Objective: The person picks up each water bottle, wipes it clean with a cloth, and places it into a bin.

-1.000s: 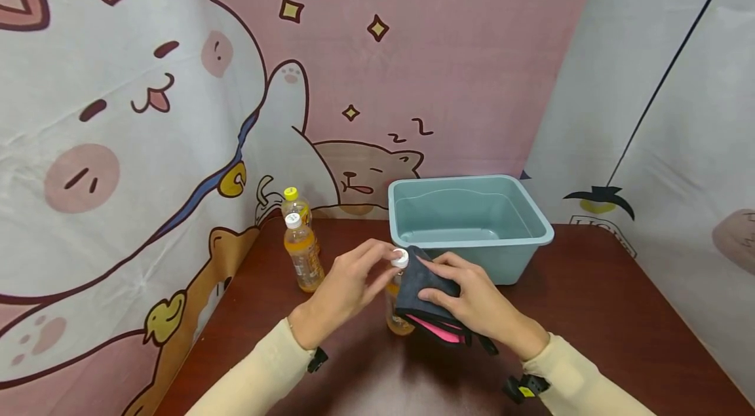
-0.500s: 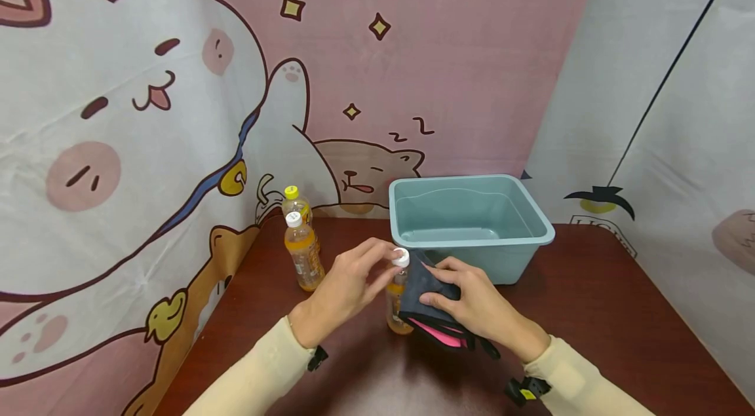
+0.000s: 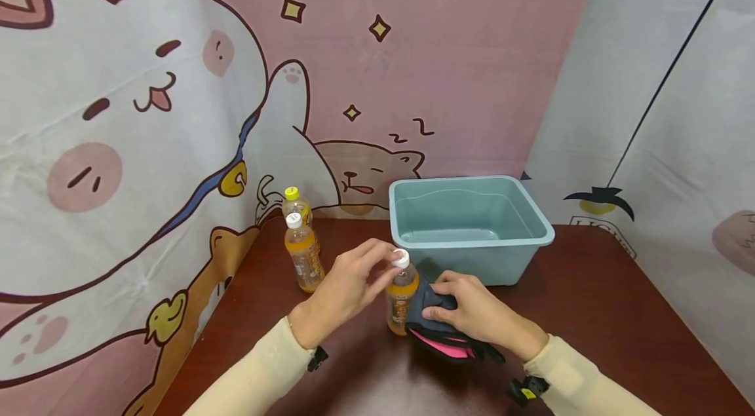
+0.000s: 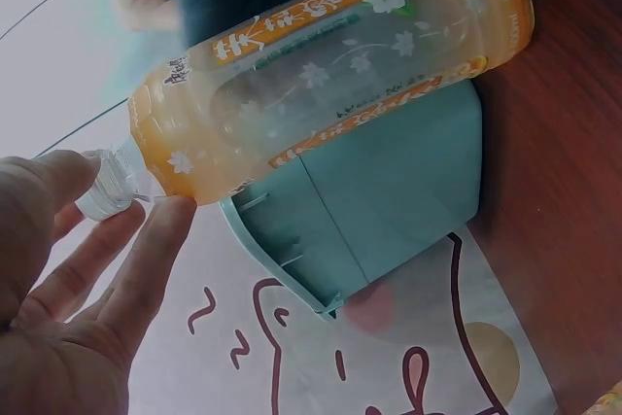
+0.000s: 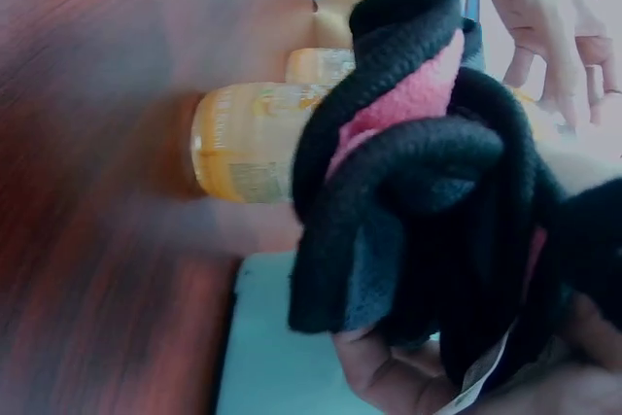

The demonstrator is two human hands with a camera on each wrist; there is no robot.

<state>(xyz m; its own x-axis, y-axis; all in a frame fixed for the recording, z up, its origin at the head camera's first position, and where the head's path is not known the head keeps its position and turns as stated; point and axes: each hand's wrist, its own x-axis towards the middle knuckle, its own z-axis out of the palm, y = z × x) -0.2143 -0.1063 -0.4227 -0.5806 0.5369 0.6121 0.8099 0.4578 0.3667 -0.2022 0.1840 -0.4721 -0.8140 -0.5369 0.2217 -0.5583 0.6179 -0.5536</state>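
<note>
two z's (image 3: 422,127) mark the wall (image 3: 472,62), unclear characters (image 4: 306,22) the bottle (image 4: 326,80).

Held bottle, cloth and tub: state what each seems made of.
Held bottle: probably clear, glossy plastic; the wall shows transparent between the printing. Cloth: soft, matt fabric, seemingly; it folds limply. Tub: likely smooth plastic with a slight sheen and moulded rim.
</note>
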